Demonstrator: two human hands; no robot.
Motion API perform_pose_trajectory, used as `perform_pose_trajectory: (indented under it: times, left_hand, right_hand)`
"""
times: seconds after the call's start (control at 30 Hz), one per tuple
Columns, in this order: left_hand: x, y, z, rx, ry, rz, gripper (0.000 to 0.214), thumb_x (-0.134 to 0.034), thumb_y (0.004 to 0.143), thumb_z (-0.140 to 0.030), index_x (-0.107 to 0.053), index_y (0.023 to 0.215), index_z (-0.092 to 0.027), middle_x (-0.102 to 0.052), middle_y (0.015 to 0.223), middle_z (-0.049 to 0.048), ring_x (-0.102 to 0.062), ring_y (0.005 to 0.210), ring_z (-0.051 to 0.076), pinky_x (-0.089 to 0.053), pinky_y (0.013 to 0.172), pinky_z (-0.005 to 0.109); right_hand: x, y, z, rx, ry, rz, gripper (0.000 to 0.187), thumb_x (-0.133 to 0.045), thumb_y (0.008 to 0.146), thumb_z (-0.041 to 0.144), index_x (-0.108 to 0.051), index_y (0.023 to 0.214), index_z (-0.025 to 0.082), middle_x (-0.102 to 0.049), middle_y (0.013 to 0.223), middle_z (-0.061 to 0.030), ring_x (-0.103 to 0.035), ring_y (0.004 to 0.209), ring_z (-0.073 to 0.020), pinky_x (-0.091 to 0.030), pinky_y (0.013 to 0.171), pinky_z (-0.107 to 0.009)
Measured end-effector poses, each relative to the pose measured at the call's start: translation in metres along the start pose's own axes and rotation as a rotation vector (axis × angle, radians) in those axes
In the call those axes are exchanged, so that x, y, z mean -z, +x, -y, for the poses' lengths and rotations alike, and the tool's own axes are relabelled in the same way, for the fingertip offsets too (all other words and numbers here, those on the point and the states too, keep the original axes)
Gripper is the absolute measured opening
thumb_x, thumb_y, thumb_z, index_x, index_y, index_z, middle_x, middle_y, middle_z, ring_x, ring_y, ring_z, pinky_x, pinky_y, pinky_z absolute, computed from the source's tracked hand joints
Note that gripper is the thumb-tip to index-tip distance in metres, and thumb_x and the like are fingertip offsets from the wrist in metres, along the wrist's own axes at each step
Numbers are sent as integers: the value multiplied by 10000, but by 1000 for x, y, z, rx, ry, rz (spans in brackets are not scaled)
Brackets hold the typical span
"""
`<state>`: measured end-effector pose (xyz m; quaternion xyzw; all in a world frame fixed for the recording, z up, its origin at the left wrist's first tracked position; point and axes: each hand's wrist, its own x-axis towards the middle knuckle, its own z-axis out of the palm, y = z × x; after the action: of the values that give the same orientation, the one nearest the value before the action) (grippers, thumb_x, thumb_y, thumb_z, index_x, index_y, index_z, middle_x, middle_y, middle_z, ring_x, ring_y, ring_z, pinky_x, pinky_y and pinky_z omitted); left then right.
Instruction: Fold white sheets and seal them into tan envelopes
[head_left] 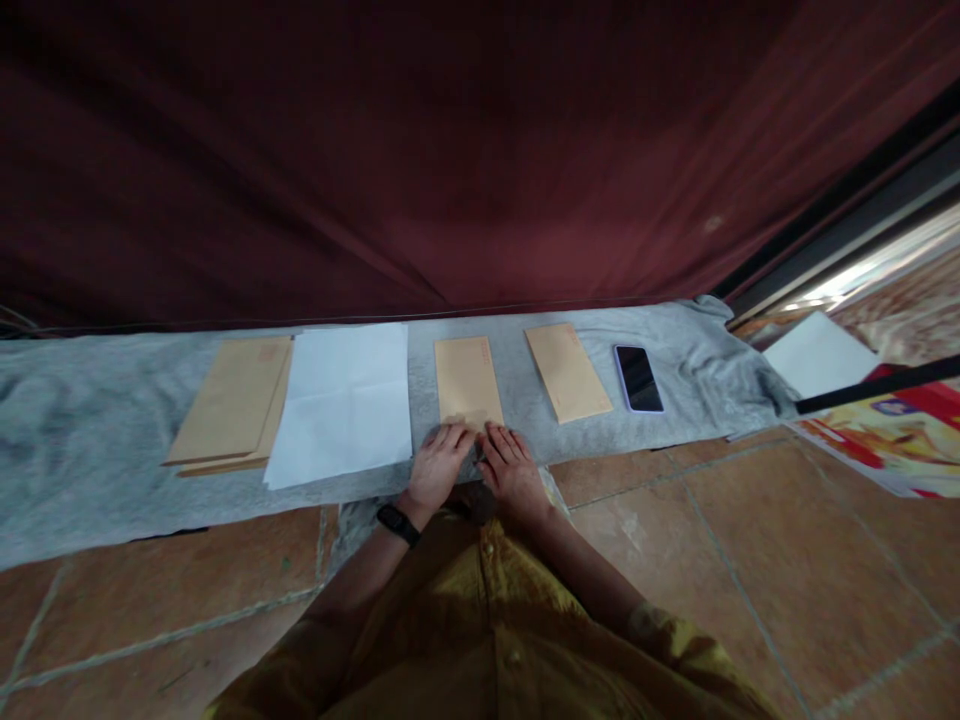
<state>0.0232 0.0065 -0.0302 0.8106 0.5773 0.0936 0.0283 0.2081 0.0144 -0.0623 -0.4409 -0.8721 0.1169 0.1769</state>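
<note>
A tan envelope [467, 378] lies lengthwise on a grey cloth [90, 430] spread over the floor. My left hand [439, 462] and my right hand [510, 462] rest side by side at its near end, fingers stretched flat on its near edge. A black band sits on my left wrist. A stack of white paper sheets [343, 400] lies just left of my hands. A pile of tan envelopes [234, 402] is further left. Another single tan envelope [568, 371] lies to the right.
A phone [638, 378] lies face up on the cloth at the right. A dark red curtain [450, 150] hangs behind. Brown floor tiles [750, 560] surround me. A white sheet [817, 352] and a colourful printed bag [900, 435] lie at far right.
</note>
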Motion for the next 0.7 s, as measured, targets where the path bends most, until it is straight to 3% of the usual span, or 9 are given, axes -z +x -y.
perform_pose_trajectory:
  times: [0.2,0.7]
  left_hand:
    - [-8,-5,8,-74,35,-13,450,-517,924,-115,-579,1363,-194,-606,1362,152,-571,1247,285,-481,1037,413]
    - [-13,-10,11,-156,7,-96,359,-511,990,-310,-637,1314,-220,-663,1247,144,-612,1169,267,-487,1000,423]
  right_hand:
    - [1,0,1,3,-6,-4,495,-461,1031,305,-478,1492,124,-420,1582,-139,-384,1470,-257,-309,1226,-474]
    - [6,-7,-6,6,-36,2,494,-464,1034,295,-461,1503,140,-427,1578,-123,-403,1461,-247,-313,1227,-474]
